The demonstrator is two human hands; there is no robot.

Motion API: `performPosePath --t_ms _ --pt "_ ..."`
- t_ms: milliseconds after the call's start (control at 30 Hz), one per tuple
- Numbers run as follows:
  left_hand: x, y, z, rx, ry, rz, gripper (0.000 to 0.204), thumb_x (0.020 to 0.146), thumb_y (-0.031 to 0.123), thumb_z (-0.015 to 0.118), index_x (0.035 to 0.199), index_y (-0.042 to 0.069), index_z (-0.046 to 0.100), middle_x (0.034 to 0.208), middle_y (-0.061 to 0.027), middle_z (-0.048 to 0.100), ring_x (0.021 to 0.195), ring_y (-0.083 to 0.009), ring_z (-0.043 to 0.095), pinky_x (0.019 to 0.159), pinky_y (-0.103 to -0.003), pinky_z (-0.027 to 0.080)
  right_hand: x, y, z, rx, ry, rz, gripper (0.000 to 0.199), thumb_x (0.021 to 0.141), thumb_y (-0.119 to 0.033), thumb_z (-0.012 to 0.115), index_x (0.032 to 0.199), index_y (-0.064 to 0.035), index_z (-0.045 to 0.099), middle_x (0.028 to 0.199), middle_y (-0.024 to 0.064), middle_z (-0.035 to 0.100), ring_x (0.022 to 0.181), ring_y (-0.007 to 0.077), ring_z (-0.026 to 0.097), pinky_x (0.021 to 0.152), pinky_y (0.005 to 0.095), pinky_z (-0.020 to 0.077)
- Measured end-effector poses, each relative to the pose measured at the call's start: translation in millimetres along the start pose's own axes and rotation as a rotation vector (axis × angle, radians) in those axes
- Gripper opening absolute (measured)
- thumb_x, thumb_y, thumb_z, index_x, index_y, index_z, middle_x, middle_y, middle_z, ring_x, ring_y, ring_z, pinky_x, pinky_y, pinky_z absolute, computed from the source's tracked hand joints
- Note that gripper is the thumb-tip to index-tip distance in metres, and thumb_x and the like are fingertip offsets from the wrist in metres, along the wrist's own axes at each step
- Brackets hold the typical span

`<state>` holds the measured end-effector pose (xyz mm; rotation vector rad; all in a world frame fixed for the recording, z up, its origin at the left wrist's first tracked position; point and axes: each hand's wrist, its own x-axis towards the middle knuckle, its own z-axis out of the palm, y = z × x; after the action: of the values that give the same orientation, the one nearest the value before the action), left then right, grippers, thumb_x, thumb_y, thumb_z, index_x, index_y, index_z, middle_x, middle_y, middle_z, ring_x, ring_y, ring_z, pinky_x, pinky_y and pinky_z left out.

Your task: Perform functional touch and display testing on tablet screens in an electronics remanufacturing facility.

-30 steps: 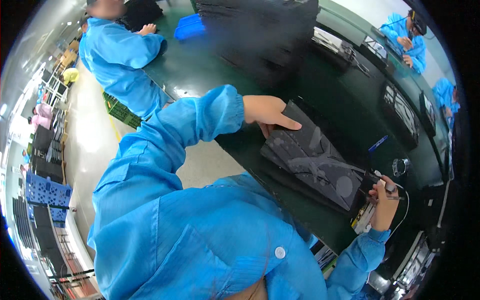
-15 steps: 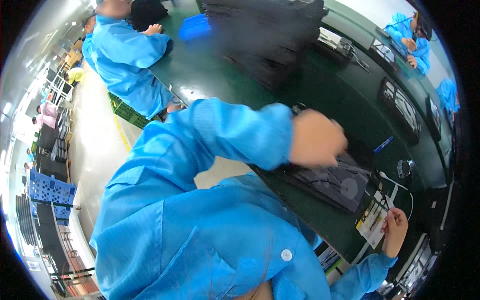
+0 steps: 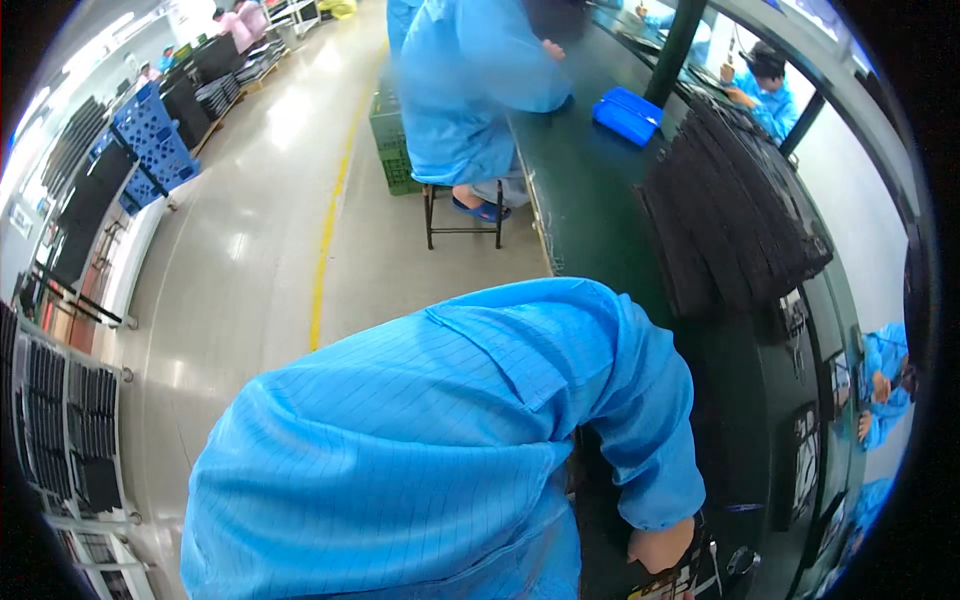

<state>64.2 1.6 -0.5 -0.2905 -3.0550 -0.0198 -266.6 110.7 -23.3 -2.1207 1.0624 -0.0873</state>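
Observation:
My left hand (image 3: pixel 662 545) is low at the right of the view, back of the hand up, over the near end of the dark green table (image 3: pixel 590 190). Its fingers bend down out of sight, so whatever they touch is hidden. Just below it, a card with yellow and black print (image 3: pixel 652 592) is cut off by the lower edge. Close by lie a white cable (image 3: pixel 715 568), a small round clear-looking item (image 3: pixel 743 560) and a blue pen (image 3: pixel 744 507). My right hand is outside the picture.
Farther along the table stand a tall stack of flat black pieces (image 3: pixel 735 210) and a blue plastic tray (image 3: pixel 628 115). A person in a blue smock (image 3: pixel 465 90) sits on a stool beside a green crate (image 3: pixel 392 140). Racks of dark panels (image 3: pixel 75 420) line the left side.
The view has swung left, showing more floor. My left hand has moved from the dark grey piece to beside the printed card. My right hand, earlier at that card, has left the view.

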Motion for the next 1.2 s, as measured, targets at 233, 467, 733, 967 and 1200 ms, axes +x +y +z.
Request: performPosePath --t_ms 233,467,733,967,1200 --pt "-17 -11 3 -0.020 -0.082 0.015 0.036 0.078 0.036 0.056 0.097 0.005 0.061 0.091 -0.0175 0.061 0.087 -0.0310 0.058 0.074 -0.040 0.046 44 -74 -9 0.914 0.412 0.654 0.029 0.085 -0.025 0.049 0.103 -0.0053 0.059 0.101 0.0112 0.058 0.100 0.0228 0.053 0.084 0.0327 0.0444" --pt "22 29 -12 -0.082 0.525 -0.261 0.021 0.083 0.025 0.048 0.088 0.006 0.056 0.084 -0.0171 0.061 0.076 -0.0324 0.060 0.061 -0.044 0.047 69 -120 -24 0.191 0.182 0.694 0.024 0.084 -0.021 0.057 0.095 0.0011 0.059 0.076 0.0087 0.056 0.066 0.0153 0.047 0.061 0.0310 0.0395" --pt "87 38 23 -0.289 0.573 -0.380 0.026 0.085 0.028 0.043 0.099 0.007 0.051 0.081 -0.0163 0.061 0.073 -0.0332 0.059 0.059 -0.043 0.047 41 -83 -9 0.304 0.264 0.270 0.022 0.085 -0.021 0.054 0.087 0.0004 0.056 0.073 0.0080 0.055 0.064 0.0178 0.048 0.060 0.0316 0.0392" --pt "54 40 5 -0.340 0.536 -0.365 0.018 0.075 0.017 0.053 0.070 0.002 0.062 0.071 -0.0171 0.062 0.064 -0.0294 0.061 0.053 -0.037 0.049 45 -56 7 0.432 0.451 0.518 0.021 0.085 -0.022 0.053 0.085 -0.0014 0.056 0.066 0.0028 0.052 0.054 0.0104 0.046 0.048 0.0226 0.0359" --pt "38 23 31 -0.400 0.560 -0.513 0.018 0.078 0.017 0.050 0.072 0.004 0.061 0.071 -0.0157 0.058 0.065 -0.0271 0.059 0.055 -0.035 0.047 80 -80 3 0.447 0.513 0.560 0.016 0.085 -0.021 0.052 0.080 -0.0061 0.057 0.061 -0.0003 0.051 0.046 0.0056 0.045 0.040 0.0182 0.0348"
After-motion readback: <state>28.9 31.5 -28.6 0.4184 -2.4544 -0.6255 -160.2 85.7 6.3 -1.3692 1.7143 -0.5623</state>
